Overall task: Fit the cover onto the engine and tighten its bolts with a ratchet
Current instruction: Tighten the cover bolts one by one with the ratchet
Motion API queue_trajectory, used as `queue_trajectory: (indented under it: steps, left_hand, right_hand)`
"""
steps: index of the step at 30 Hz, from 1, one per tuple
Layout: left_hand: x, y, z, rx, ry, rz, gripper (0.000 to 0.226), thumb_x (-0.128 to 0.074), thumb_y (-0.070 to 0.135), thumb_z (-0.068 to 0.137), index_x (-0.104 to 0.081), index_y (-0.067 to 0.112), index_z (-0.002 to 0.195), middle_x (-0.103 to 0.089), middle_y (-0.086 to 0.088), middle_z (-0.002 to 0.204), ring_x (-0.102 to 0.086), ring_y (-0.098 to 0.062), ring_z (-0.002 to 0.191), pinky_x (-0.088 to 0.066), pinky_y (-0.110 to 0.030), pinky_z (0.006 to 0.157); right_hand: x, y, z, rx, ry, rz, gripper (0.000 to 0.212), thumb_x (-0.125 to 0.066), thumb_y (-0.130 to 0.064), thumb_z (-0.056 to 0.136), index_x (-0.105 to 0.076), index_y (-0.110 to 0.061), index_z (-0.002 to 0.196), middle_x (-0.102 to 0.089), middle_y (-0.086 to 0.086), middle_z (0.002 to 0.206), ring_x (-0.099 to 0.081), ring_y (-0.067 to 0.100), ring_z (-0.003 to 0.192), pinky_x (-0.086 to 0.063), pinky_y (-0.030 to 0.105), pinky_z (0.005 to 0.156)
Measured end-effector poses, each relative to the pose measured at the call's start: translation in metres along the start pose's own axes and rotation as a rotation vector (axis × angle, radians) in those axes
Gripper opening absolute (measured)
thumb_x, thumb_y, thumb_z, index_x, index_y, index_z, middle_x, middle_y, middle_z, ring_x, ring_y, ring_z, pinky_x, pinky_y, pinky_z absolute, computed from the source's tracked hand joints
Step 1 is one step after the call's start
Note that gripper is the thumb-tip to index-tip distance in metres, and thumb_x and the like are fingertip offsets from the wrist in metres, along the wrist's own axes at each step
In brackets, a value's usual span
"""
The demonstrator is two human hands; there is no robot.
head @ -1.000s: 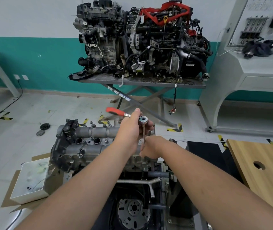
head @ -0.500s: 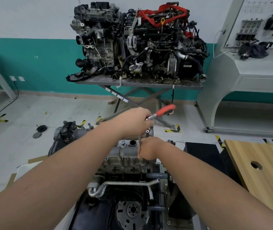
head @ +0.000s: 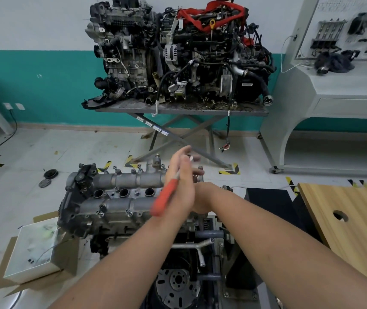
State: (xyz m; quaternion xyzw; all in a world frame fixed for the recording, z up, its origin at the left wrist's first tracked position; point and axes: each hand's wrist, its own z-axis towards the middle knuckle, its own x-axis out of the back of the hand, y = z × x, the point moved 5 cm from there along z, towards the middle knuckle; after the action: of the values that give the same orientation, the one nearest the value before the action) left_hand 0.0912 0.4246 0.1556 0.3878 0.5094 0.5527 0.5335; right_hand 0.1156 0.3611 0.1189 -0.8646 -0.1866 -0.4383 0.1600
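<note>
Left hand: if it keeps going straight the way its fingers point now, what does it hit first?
The left hand points up and away, over the far end of the cover. Nothing looks close ahead; further on stand the crossed legs of the engine stand, but depth is unclear.

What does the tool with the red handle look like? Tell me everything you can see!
The ratchet has a red handle, blurred by motion, and a thin silvery metal shaft running up toward a head hidden behind the left hand. It lies slanted, handle end low and to the left, head end higher near the fingers. The left hand's open palm presses against it. It hangs over the right end of the grey cover. The right hand sits just behind it.
</note>
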Motion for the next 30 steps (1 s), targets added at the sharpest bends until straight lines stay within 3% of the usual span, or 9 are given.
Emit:
queue_trajectory:
  steps: [3,6,11,17,21,25,30]
  left_hand:
    - [0.004,-0.011,0.005,0.302,0.132,-0.353,0.049,-0.036,0.058,0.1,-0.073,0.028,0.09,-0.071,-0.004,0.073,-0.063,-0.017,0.061,-0.051,-0.032,0.061]
    - [0.015,-0.008,0.015,0.371,0.145,-0.424,0.038,-0.044,0.044,0.105,-0.064,0.014,0.094,-0.063,-0.005,0.06,-0.059,-0.019,0.051,-0.05,-0.028,0.05]
    - [0.027,-0.001,0.015,0.389,0.004,-0.275,0.032,-0.041,0.04,0.107,-0.055,0.012,0.101,-0.062,-0.004,0.06,-0.057,-0.022,0.051,-0.05,-0.031,0.053]
    - [0.023,0.003,0.016,0.425,-0.031,-0.192,0.032,-0.038,0.041,0.106,-0.054,0.014,0.1,-0.061,-0.004,0.059,-0.055,-0.021,0.05,-0.046,-0.031,0.053]
    - [0.02,0.002,0.014,0.418,-0.096,-0.143,0.035,-0.034,0.042,0.107,-0.052,0.013,0.1,-0.059,-0.003,0.057,-0.051,-0.02,0.048,-0.042,-0.034,0.055]
    - [0.018,0.007,0.014,0.432,-0.162,-0.119,0.032,-0.034,0.038,0.108,-0.05,0.011,0.1,-0.058,-0.004,0.057,-0.052,-0.021,0.048,-0.043,-0.033,0.056]
    - [0.016,0.022,0.022,0.46,-0.374,0.144,0.02,-0.04,0.027,0.104,-0.051,0.011,0.099,-0.061,-0.004,0.06,-0.067,-0.026,0.061,-0.049,-0.038,0.075]
  right_hand:
    - [0.001,-0.002,0.009,-0.018,0.111,-0.077,0.029,-0.049,-0.023,0.096,-0.061,-0.007,0.116,-0.061,0.013,0.111,-0.054,0.032,0.098,-0.048,0.042,0.092]
    - [-0.004,0.006,0.009,-0.076,0.162,0.055,0.023,-0.057,-0.033,0.094,-0.063,-0.014,0.104,-0.056,-0.001,0.082,-0.056,0.026,0.089,-0.046,0.034,0.079]
    - [-0.004,0.003,0.009,-0.062,0.125,0.053,0.017,-0.056,-0.031,0.095,-0.065,-0.016,0.097,-0.066,0.003,0.098,-0.062,0.025,0.095,-0.051,0.038,0.088]
    - [-0.002,0.003,0.003,-0.058,0.117,0.067,0.022,-0.058,-0.033,0.094,-0.066,-0.016,0.104,-0.064,0.002,0.099,-0.06,0.023,0.098,-0.05,0.036,0.088]
    - [-0.004,0.001,0.001,-0.028,0.105,0.037,0.03,-0.053,-0.032,0.098,-0.063,-0.015,0.12,-0.064,0.003,0.114,-0.059,0.024,0.107,-0.047,0.036,0.091]
    - [-0.005,0.001,0.003,-0.027,0.112,0.042,0.029,-0.054,-0.033,0.097,-0.064,-0.016,0.118,-0.065,0.003,0.114,-0.059,0.024,0.106,-0.048,0.037,0.093]
    - [-0.003,0.006,0.003,-0.057,0.14,0.11,0.029,-0.062,-0.038,0.091,-0.064,-0.022,0.116,-0.061,0.0,0.116,-0.056,0.022,0.107,-0.046,0.035,0.094]
